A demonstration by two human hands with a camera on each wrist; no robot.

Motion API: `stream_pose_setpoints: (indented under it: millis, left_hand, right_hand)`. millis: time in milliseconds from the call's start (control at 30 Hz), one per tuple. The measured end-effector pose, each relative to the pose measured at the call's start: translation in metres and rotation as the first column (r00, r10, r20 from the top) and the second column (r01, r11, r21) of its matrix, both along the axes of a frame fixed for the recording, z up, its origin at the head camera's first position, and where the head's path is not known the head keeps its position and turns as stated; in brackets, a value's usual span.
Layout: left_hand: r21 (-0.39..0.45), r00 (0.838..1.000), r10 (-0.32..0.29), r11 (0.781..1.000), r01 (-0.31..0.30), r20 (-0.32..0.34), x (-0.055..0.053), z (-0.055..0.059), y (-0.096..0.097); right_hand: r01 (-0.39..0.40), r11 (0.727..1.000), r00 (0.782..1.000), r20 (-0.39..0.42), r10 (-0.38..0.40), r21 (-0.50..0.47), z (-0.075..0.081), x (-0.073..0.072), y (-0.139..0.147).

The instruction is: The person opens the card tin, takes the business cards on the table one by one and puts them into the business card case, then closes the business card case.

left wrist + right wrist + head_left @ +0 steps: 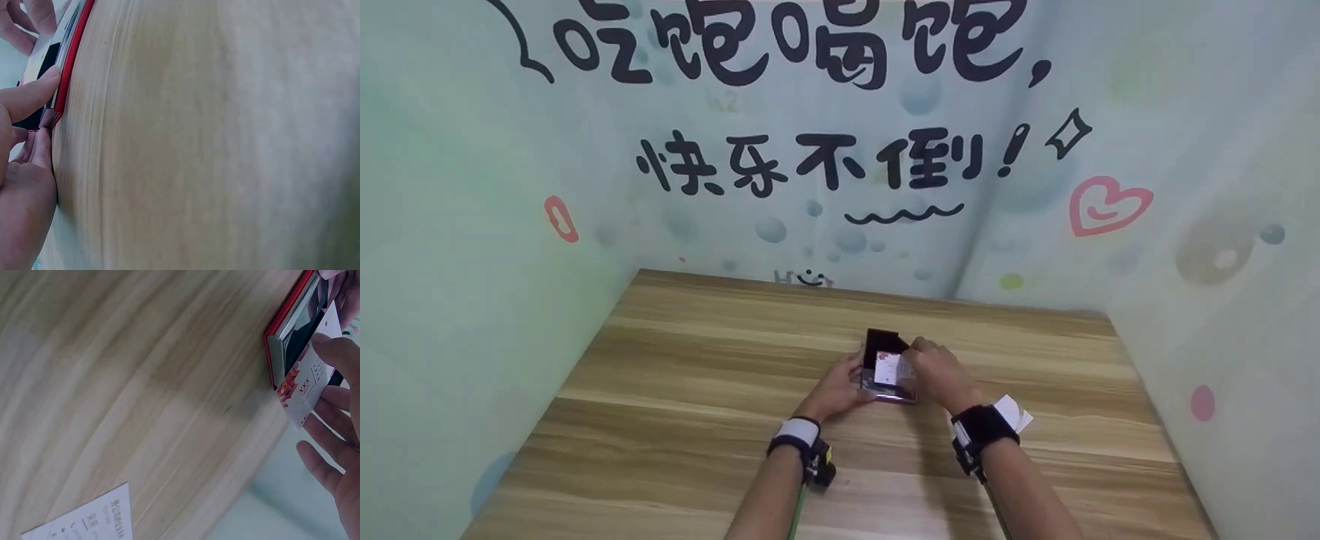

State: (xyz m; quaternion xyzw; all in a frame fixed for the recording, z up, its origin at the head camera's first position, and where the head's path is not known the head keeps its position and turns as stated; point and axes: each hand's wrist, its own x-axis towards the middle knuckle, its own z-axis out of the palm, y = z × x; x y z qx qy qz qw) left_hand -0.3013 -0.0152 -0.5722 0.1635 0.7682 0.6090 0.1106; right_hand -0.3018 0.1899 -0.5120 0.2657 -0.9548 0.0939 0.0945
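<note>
A business card case (879,342) lies open on the table, its inside dark; the wrist views show a red outer shell (73,59) and a silvery rim (275,349). My left hand (834,386) holds the case from its left side, the thumb (36,93) at the near edge and the other fingers behind. Between the thumb and fingers of my right hand (945,375) is a white business card (304,385) with a red-orange pattern. The card (888,369) is tilted over the case's opening. Whether its lower edge touches the inside is hidden.
Several loose white cards (1012,412) lie on the wooden table (697,360), beside and partly behind my right wrist. One printed card (84,520) shows in the right wrist view. Printed curtains (840,247) stand round the table's back and sides.
</note>
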Motion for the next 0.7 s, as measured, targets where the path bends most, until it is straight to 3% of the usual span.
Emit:
stream_pose_setpoints:
  millis: [300,700]
  left_hand:
    - [0.029,0.999,-0.010,1.000,0.009,0.041,0.000,0.002,-0.002]
    - [-0.062,1.000,0.018,0.998,-0.018,-0.006,0.001,0.003,-0.001]
  right_hand:
    - [0.002,1.000,0.997,-0.082,0.000,0.030,-0.008,-0.003,-0.010]
    - [0.031,0.999,0.998,-0.046,-0.031,0.017,-0.011,-0.003,-0.018]
